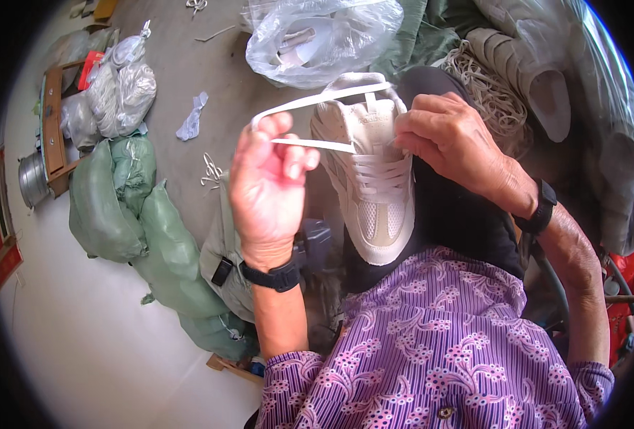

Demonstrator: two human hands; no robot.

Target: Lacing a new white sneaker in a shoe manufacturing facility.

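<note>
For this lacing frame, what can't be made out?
Head view only:
- Shoe: sole and heel hidden, turned away on the lap.
- Right hand: fingertips tucked behind the shoe's collar; grip unclear.
- Lace: its end hidden inside the left hand.
- Clear bag: contents blurred by plastic.

a pale cream mesh sneaker (374,179) rests toe toward the person on a dark-trousered lap. the left hand (270,182) is raised beside it, fingers curled round a flat white shoelace (317,100) that loops up over the shoe's tongue. the right hand (449,139) grips the shoe's upper edge by the eyelets. both wrists carry black watches. beyond the shoe lies a clear crumpled plastic bag (324,36); to the left, green stuffed sacks (127,207) sit on the grey floor, and a tangle of cream laces (492,93) lies to the right.
</note>
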